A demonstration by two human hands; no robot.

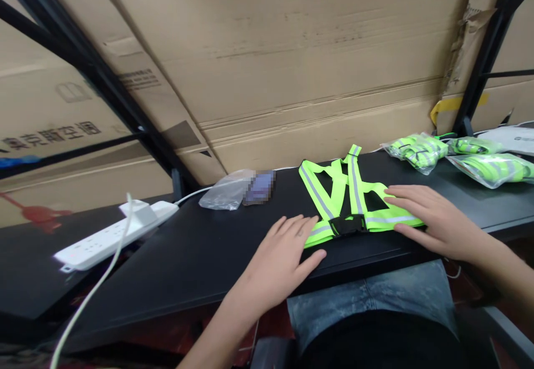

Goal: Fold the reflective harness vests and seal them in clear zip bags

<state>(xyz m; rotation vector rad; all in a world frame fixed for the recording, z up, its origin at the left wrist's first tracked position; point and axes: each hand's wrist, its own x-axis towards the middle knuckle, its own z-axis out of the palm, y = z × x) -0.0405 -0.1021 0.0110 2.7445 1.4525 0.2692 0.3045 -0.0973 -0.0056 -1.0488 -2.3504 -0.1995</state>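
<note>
Nearest to the camera is the person's lap, with blue jeans just below the table edge. Above it, the left hand and the right hand lie open and well apart on the black table, with the fingers flat and not closing on anything. Between them, a yellow-green reflective vest lies spread on the table, its black buckle turned toward the person. Both hands touch its sides, so it seems they keep it flat and stop it from sliding. Farther right are clear plastic bags of folded vests, perhaps put there to leave room for working. On the left lie a crumpled plastic bag, a small flat thing that is blurred, and a white power strip. Behind everything stand big cardboard boxes against a black metal shelf
</note>
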